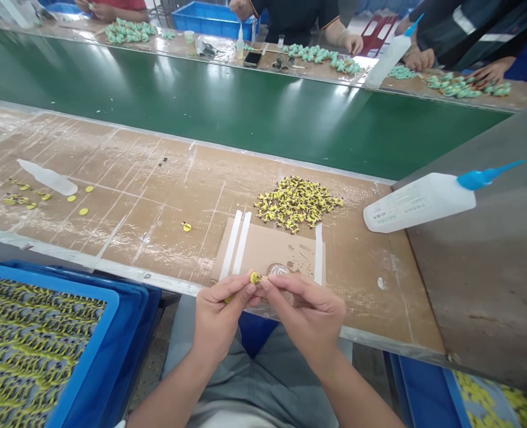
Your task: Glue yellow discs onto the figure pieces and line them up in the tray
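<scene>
Above the near edge of the bench, my left hand (218, 315) pinches a small round yellow piece (255, 277) with a dark part on it. Another bit of yellow shows lower down between its fingers. My right hand (312, 309) meets it from the right, thumb and forefinger pinched together at the yellow piece; what they grip is too small to make out. Beneath the hands lies a cardboard sheet (263, 241) with white tape strips and wet-looking spots. A small clear dish (279, 270) sits on it, partly covered by my right hand. Behind the sheet is a pile of small yellow-and-black pieces (296, 202).
A white bottle with a blue nozzle (419, 202) leans by a metal panel (481, 261). Yellow discs (84, 211) and a white strip-like object (49, 177) lie left. Blue trays (111, 309) flank the bench. Across the green belt (201, 101), other people handle mint-green pieces (129, 31).
</scene>
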`<action>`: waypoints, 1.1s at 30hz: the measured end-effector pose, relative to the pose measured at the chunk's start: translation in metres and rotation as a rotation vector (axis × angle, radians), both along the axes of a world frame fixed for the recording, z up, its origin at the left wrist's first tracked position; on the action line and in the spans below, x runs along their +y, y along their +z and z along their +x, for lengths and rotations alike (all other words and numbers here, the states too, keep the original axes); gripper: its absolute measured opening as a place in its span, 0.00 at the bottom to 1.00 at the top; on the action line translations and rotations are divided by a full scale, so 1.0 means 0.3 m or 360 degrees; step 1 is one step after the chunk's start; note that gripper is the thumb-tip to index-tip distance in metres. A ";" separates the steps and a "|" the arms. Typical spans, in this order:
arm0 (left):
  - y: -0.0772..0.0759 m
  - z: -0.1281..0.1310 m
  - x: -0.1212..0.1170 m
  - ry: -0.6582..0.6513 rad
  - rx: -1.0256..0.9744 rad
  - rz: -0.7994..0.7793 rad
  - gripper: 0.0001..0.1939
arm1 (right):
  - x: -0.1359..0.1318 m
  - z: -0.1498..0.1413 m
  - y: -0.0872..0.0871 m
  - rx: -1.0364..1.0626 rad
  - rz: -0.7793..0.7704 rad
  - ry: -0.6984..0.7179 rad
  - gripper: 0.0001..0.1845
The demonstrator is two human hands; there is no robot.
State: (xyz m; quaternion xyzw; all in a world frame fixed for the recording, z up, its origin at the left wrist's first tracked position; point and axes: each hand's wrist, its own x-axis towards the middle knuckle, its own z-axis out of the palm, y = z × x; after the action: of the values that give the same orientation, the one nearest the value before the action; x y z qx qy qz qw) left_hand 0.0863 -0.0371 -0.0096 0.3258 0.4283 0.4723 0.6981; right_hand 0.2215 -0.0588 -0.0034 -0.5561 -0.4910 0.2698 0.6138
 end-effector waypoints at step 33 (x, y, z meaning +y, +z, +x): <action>0.074 -0.182 0.005 0.0165 0.0114 0.0042 0.09 | 0.017 -0.143 0.063 0.0573 -0.0362 0.0355 0.06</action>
State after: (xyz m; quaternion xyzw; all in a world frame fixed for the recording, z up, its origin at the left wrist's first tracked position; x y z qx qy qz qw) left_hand 0.0318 -0.0354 0.0126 0.3289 0.4631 0.5016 0.6525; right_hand 0.1786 -0.0537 0.0156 -0.5069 -0.3984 0.4844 0.5913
